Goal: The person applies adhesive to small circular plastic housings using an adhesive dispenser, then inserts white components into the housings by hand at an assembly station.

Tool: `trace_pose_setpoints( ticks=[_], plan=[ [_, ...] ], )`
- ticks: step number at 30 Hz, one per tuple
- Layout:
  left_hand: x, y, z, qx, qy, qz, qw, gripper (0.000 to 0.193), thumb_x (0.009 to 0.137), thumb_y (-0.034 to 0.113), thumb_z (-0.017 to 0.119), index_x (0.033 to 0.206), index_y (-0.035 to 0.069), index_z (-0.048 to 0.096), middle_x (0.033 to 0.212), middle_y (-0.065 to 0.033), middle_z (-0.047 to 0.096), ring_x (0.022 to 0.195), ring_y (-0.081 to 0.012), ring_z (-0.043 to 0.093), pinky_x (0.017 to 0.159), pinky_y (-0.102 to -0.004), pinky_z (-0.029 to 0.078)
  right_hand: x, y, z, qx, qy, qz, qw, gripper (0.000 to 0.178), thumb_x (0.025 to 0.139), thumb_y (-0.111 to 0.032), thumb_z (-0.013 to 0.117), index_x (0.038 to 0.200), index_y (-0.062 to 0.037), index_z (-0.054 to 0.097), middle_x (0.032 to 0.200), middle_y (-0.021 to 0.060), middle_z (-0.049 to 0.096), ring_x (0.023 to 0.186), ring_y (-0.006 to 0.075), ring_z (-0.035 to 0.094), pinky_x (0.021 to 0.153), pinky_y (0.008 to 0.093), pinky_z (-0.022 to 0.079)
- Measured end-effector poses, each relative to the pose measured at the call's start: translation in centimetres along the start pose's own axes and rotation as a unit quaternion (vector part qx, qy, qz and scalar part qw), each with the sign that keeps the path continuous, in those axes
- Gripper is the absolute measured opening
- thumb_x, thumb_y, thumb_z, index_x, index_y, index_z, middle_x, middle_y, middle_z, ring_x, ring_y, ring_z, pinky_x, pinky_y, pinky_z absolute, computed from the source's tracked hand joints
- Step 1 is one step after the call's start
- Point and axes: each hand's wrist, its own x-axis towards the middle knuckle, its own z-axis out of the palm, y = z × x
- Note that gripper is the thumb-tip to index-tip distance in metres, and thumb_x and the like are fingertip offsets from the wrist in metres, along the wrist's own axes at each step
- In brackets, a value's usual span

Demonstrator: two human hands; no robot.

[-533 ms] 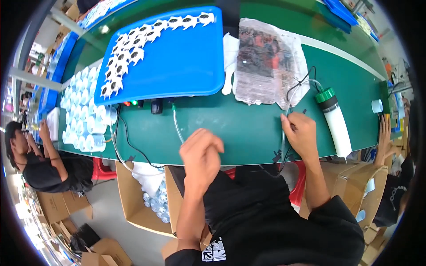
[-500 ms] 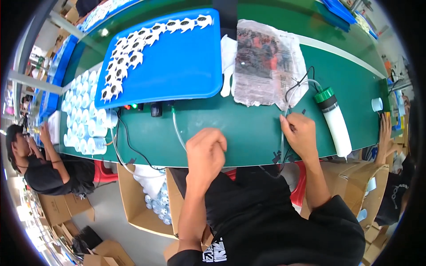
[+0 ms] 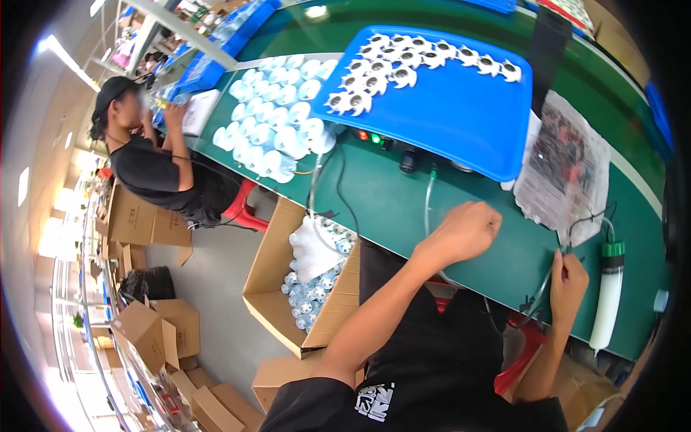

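My left hand (image 3: 468, 229) is closed in a loose fist over the green table, to the right of a clear hose that runs under the blue tray (image 3: 461, 144). Its fingertips are turned away, so anything inside them is hidden. Farther right, my right hand (image 3: 570, 279) is closed, thumb and forefinger together beside a thin clear tube (image 3: 545, 288); whether they pinch it I cannot tell. The tube leads toward a white dispensing syringe (image 3: 608, 306) with a green cap, lying right of that hand. Several white toothed wheels (image 3: 372, 84) with dark centres sit in rows in the tray.
Clear plastic cups (image 3: 277, 119) crowd the table left of the tray. A printed sheet (image 3: 565, 165) lies right of it. Below the table edge, an open carton (image 3: 266, 288) holds several pale blue parts. Another person (image 3: 155, 162) sits at the far left.
The view has swung to the left, so the table and tray appear farther right and tilted. Both hands stay closed, at about the same places beside the hose and the tube.
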Motion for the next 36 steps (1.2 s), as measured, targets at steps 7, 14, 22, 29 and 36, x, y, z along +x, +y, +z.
trace_pose_setpoints(
  ticks=[7,14,22,29,36],
  plan=[
    [0.3,0.1,0.3,-0.049,-0.015,-0.013,0.999,0.01,0.074,0.004,0.049,0.069,0.001,0.058,0.07,-0.0225,0.059,0.07,-0.0413,0.058,0.062,-0.0474,0.043,0.1,0.2,0.0,0.016,0.02,-0.006,1.0,0.032,0.091,-0.01,0.062,0.069,0.0048,0.045,0.061,0.0142,0.04,0.053,0.0263,0.037,0.051,0.038,0.031],
    [1.6,1.0,1.7,-0.323,-0.033,0.072,0.943,0.011,0.071,-0.001,0.042,0.062,0.002,0.047,0.054,-0.0075,0.045,0.051,-0.017,0.045,0.049,-0.0346,0.035,0.8,-0.5,-0.3,0.009,0.014,-0.023,1.0,0.028,0.086,-0.015,0.066,0.065,-0.0003,0.055,0.062,0.0136,0.054,0.056,0.0321,0.055,0.052,0.0412,0.04],
    [2.6,1.4,4.1,-0.58,-0.019,-0.041,0.813,0.027,0.082,0.007,0.044,0.06,0.015,0.032,0.05,0.0067,0.025,0.04,-0.0049,0.02,0.038,-0.0249,0.011,0.9,0.6,-0.1,0.034,0.042,-0.055,0.997,0.029,0.087,-0.016,0.066,0.063,-0.0015,0.055,0.06,0.0122,0.053,0.053,0.0301,0.054,0.05,0.0384,0.04],
    [3.4,2.4,5.3,-0.519,0.018,-0.046,0.853,0.022,0.077,-0.004,0.037,0.062,0.011,0.036,0.05,0.0046,0.028,0.039,-0.0046,0.021,0.036,-0.0236,0.011,2.2,0.5,-0.3,0.154,0.068,0.02,0.986,0.034,0.089,-0.014,0.063,0.063,0.0038,0.05,0.055,0.0152,0.046,0.045,0.0213,0.041,0.046,0.0373,0.034],
    [1.5,3.2,7.5,-0.165,0.15,0.106,0.969,0.014,0.073,-0.004,0.041,0.064,-0.001,0.05,0.054,-0.0156,0.045,0.049,-0.0218,0.046,0.051,-0.0372,0.038,8.3,-4.7,0.2,0.152,0.092,-0.218,0.96,0.033,0.086,-0.012,0.066,0.06,0.0005,0.049,0.055,0.0126,0.046,0.046,0.0262,0.045,0.045,0.0374,0.035]
  ],
)
